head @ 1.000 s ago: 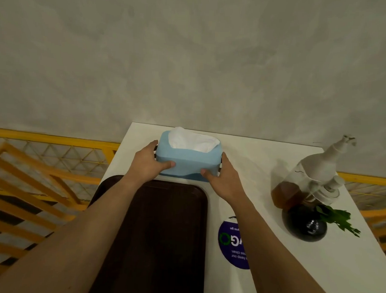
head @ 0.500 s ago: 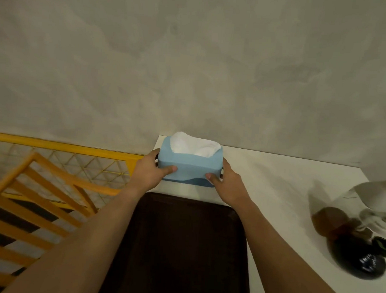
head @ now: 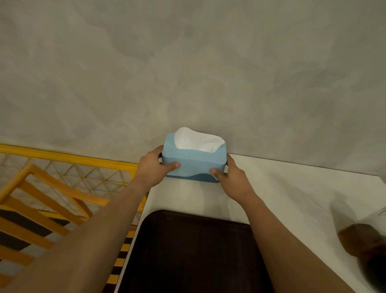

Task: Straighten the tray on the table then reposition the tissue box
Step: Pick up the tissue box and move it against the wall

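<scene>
A pale blue tissue box (head: 193, 163), white tissue puffing from its top, sits at the far edge of a white table (head: 285, 194), close against a grey wall (head: 191, 68). Whether its base rests on the table or is lifted just clear cannot be told. The left hand (head: 152, 170) clasps the box's left end and the right hand (head: 232, 178) its right end; each thumb lies across the front face and the other fingers curl around the ends, mostly hidden. Both forearms reach straight forward from the viewer. Between them, nearer the viewer, a dark brown tray (head: 194, 257) lies square to the table's edge, well apart from the box, so the tray step looks done. The step in hand appears to be repositioning the box. Next, it likely needs squaring to the wall, setting down, and both hands letting go. Yellow railings (head: 53, 184) stand left of the table.
</scene>
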Available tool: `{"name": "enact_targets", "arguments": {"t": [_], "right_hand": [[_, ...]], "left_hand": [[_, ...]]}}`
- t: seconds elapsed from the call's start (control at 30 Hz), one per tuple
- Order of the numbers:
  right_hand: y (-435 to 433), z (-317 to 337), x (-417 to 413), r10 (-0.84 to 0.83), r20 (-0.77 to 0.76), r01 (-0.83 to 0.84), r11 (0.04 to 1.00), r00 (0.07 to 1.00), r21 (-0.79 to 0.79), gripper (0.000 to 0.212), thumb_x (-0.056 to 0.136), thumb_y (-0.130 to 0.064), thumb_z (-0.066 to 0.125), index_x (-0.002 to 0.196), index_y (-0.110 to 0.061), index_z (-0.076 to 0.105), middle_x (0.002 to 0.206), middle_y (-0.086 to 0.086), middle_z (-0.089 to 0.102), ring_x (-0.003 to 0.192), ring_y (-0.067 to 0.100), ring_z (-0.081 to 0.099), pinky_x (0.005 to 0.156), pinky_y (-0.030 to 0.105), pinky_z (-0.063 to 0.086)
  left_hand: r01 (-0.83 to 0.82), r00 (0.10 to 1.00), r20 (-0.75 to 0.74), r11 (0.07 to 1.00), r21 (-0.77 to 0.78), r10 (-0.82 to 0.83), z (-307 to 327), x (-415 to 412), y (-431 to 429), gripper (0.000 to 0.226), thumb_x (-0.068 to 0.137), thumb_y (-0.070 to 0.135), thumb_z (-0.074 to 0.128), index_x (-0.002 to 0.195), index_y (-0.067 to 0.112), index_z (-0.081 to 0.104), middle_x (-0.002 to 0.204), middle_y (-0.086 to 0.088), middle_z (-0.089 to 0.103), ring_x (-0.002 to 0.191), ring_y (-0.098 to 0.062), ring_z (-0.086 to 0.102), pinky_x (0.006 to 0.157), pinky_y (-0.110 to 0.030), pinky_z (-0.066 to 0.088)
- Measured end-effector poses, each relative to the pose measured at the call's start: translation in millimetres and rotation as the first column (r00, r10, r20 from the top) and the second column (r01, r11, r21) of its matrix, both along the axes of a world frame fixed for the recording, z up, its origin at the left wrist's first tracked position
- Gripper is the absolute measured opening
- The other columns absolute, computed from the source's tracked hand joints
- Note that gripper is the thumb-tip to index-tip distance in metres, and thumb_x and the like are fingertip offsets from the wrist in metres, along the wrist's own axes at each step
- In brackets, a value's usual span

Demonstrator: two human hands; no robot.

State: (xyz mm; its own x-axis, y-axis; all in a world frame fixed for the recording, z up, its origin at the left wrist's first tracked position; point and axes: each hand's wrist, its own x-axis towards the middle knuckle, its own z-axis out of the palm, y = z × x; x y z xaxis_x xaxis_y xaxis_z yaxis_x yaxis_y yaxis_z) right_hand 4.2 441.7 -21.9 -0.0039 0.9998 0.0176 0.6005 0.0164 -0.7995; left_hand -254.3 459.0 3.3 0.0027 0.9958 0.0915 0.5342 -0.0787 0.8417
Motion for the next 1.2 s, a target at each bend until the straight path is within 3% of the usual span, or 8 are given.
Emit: {"name": "enact_targets", "arguments": {"t": [0.4,0.83,1.2], "right_hand": [[17,2,-5,-0.013,-0.005,0.013,1.000,1.000,-0.015,0.071,0.095,-0.053,0.056,0.153,-0.030,0.024,0.143,0.001,0.053,0.126,0.026,0.054,0.094,0.031,0.043],[22,10,-8,-0.004,0.039,0.006,0.999,0.999,-0.036,0.069,0.098,-0.048,0.055,0.154,-0.026,0.021,0.141,0.006,0.054,0.123,0.029,0.056,0.098,0.040,0.046],[20,19,-12,-0.018,0.065,0.024,0.996,0.998,-0.082,0.068,0.098,-0.044,0.055,0.153,-0.025,0.021,0.141,0.007,0.053,0.123,0.030,0.055,0.102,0.046,0.047]], "left_hand": [[0.041,0.999,-0.013,0.999,-0.020,-0.042,0,-3,21,0.067,0.086,0.036,0.077,0.145,0.017,0.053,0.134,-0.005,0.064,0.121,-0.023,0.059,0.087,-0.027,0.048],[0.033,0.997,-0.064,0.999,-0.025,-0.034,-2,-3,33,0.065,0.087,0.038,0.075,0.144,0.019,0.051,0.133,-0.005,0.063,0.106,-0.012,0.053,0.082,-0.023,0.044],[0.017,0.992,-0.122,0.997,-0.075,-0.026,-1,2,32,0.062,0.089,0.036,0.072,0.143,0.016,0.048,0.131,-0.009,0.062,0.109,-0.023,0.057,0.081,-0.030,0.046]]}}
